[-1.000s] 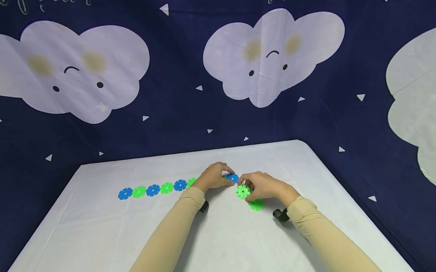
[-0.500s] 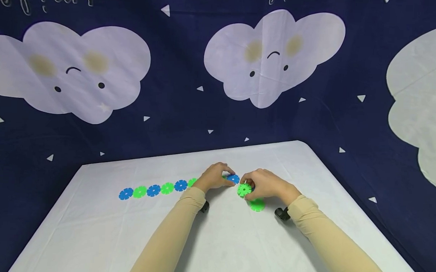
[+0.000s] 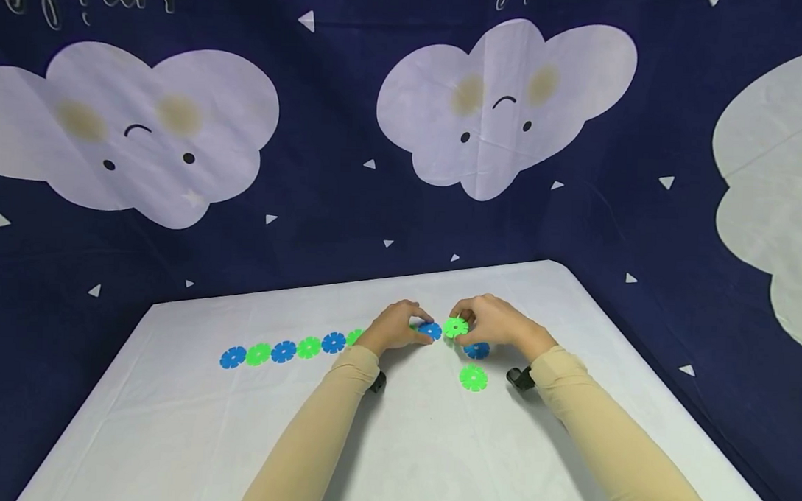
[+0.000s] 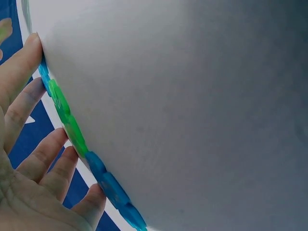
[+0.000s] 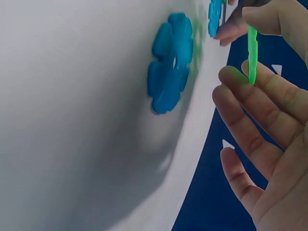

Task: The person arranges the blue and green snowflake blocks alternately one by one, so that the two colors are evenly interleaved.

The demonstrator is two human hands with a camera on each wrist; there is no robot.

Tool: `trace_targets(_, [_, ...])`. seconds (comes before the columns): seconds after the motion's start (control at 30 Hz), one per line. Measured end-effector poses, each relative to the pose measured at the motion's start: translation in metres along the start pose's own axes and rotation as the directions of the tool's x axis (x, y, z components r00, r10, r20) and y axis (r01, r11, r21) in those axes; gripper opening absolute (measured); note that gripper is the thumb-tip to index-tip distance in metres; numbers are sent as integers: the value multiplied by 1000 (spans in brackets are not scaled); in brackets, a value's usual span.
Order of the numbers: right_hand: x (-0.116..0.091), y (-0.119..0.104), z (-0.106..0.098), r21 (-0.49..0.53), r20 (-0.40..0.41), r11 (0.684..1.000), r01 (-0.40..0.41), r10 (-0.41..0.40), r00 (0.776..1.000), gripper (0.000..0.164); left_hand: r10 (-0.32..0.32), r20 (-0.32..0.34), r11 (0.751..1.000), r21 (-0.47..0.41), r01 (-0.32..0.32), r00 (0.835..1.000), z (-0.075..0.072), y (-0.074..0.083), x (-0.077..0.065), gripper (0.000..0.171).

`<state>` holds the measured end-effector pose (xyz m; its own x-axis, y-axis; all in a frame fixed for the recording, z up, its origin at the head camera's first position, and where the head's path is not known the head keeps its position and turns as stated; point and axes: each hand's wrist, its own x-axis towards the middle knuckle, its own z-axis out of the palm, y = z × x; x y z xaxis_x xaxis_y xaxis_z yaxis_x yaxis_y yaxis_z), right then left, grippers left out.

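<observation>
A row of blue and green notched plastic discs (image 3: 283, 352) lies across the white table. My left hand (image 3: 393, 328) is at its right end, thumb and forefinger pinching the last blue disc (image 3: 430, 331) by its edges. In the left wrist view the other fingertips (image 4: 57, 137) rest along the green discs (image 4: 74, 134) and a blue disc (image 4: 110, 185). Just right of that end, my right hand (image 3: 498, 320) pinches a green disc (image 3: 456, 327), seen edge-on in the right wrist view. Beneath the right hand lies a partly hidden loose blue disc (image 3: 477, 350).
A loose green disc (image 3: 473, 377) lies nearer me on the table (image 3: 394, 442). Black wrist cameras (image 3: 520, 378) sit under both wrists. Behind the table's far edge hangs a dark blue cloth (image 3: 331, 167) printed with clouds.
My right hand has carried the green disc away from me and slightly right, up beside the row's end, uncovering the loose blue disc. My left hand keeps its place.
</observation>
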<state>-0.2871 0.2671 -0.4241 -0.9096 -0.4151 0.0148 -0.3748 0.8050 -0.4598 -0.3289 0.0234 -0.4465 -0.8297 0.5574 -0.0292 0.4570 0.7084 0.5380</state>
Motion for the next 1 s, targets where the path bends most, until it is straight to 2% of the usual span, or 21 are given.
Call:
trace_targets(0.3, [11,5,0,-13,-13,1000,-19,19,1000,44,-3,1,1000,-1,3,1000,0,1,-2,41])
trace_targets(0.53, [20,9,4,-64,2,998,-25,25,1000,46,-8,-3,1000,-8,8,1000,0,1,-1,41])
trace_targets(1.0, [23,6,7,-110,18,992,-59,62,998,45,-18,0,1000,-9,18,1000,0,1,-1,40])
